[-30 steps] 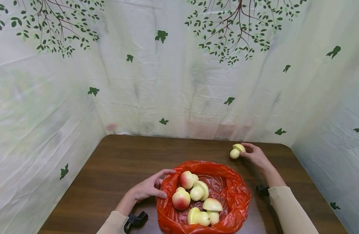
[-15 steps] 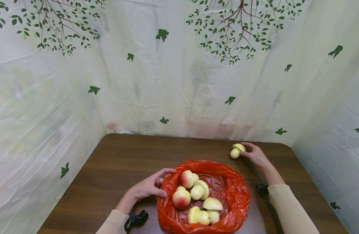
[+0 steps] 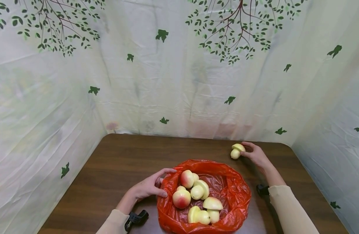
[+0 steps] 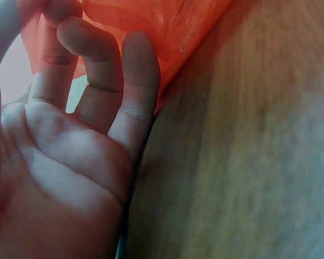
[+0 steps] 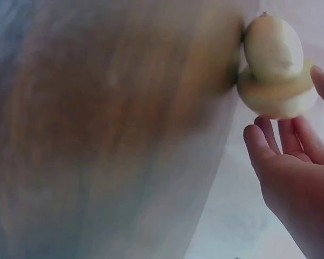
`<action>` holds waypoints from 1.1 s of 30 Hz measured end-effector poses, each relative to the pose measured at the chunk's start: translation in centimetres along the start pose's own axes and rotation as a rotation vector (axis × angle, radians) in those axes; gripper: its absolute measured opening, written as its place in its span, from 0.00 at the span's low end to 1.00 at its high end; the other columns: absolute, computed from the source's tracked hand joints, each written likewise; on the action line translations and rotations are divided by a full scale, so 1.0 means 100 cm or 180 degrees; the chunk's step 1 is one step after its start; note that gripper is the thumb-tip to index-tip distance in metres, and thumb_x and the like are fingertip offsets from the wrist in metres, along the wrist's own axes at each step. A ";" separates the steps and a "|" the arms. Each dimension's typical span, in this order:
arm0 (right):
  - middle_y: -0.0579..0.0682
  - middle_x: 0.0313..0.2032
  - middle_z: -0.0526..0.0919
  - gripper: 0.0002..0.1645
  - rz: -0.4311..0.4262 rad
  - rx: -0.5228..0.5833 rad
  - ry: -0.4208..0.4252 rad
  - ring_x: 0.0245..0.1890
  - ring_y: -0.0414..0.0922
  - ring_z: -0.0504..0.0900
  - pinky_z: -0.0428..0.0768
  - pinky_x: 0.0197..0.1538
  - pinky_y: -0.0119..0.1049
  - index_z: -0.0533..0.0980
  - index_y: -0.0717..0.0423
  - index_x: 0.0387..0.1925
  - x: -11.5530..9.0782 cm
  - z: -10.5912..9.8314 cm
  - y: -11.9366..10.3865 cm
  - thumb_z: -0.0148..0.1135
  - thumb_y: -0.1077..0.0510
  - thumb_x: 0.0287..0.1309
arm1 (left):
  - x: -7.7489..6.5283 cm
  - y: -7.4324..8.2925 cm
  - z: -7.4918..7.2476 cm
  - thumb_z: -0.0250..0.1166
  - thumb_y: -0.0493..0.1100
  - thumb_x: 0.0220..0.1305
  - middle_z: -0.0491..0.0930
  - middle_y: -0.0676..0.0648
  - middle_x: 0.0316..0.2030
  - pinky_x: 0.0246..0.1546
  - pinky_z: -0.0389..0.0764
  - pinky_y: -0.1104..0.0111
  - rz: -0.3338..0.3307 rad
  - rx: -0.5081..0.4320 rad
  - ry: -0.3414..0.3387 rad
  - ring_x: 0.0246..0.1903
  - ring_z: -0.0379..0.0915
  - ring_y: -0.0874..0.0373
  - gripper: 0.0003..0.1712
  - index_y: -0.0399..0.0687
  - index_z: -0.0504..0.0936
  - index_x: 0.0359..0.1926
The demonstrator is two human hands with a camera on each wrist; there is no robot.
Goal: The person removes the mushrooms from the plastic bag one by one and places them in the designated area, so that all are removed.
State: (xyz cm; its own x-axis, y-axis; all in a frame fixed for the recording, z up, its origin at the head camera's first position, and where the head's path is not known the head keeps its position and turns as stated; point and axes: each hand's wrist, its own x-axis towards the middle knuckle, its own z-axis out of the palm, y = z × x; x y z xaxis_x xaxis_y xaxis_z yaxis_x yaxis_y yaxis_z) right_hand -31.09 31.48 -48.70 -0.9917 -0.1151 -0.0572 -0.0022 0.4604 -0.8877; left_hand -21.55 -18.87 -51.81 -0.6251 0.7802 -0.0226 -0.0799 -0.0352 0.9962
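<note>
A red plastic bag [image 3: 239,191] stands on the table with its mouth spread wide. Inside lie several toy mushrooms [image 3: 181,199], pale yellow with some reddish caps. My left hand [image 3: 145,187] holds the bag's left side, thumb low and index finger up at the rim. In the left wrist view, bent fingers [image 4: 100,59] lie against the thin red film. Far right, beyond the bag, my right hand [image 3: 256,157] pinches another toy mushroom [image 3: 237,151] by its cap. The right wrist view has this mushroom's rounded stem [image 5: 274,48] uppermost, with thumb and fingertips at the cap.
The brown wooden table [image 3: 132,151] has rounded back corners. White curtains [image 3: 179,81] printed with leaves and branches hang behind it and at both sides. A black wrist device [image 3: 135,221] is strapped at the left wrist, another [image 3: 262,190] at the right.
Almost nothing differs. The mushroom in the right hand has shifted very slightly; the left hand and the bag stay in place.
</note>
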 end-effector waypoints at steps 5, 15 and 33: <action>0.71 0.78 0.63 0.42 -0.0174 -0.0004 0.0112 0.78 0.68 0.63 0.75 0.72 0.54 0.58 0.67 0.80 -0.007 -0.008 -0.013 0.63 0.56 0.75 | 0.001 0.001 -0.001 0.70 0.37 0.70 0.90 0.46 0.44 0.48 0.91 0.58 -0.0008 0.0001 0.0021 0.42 0.91 0.55 0.47 0.50 0.55 0.82; 0.65 0.81 0.60 0.43 -0.0355 0.0089 0.0094 0.82 0.67 0.56 0.65 0.78 0.66 0.57 0.60 0.82 -0.035 -0.009 -0.053 0.63 0.52 0.76 | 0.002 0.000 -0.003 0.70 0.38 0.70 0.90 0.46 0.45 0.49 0.91 0.58 -0.0013 0.0028 0.0023 0.43 0.91 0.54 0.46 0.51 0.55 0.82; 0.64 0.77 0.66 0.35 -0.0866 0.0182 -0.0062 0.78 0.71 0.63 0.80 0.69 0.37 0.64 0.60 0.77 -0.082 0.028 -0.078 0.63 0.57 0.75 | 0.002 -0.005 -0.002 0.71 0.38 0.70 0.90 0.46 0.45 0.47 0.92 0.58 0.0085 -0.0031 -0.0066 0.43 0.91 0.54 0.46 0.48 0.55 0.81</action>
State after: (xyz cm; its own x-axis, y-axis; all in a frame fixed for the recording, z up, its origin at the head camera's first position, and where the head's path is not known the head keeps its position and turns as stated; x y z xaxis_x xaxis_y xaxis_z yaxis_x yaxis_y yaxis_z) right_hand -22.54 26.41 -42.61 -0.9530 -0.2450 0.1784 -0.2603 0.3598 -0.8960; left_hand -21.81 -18.78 -52.29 -0.6109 0.7917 0.0060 -0.0709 -0.0623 0.9955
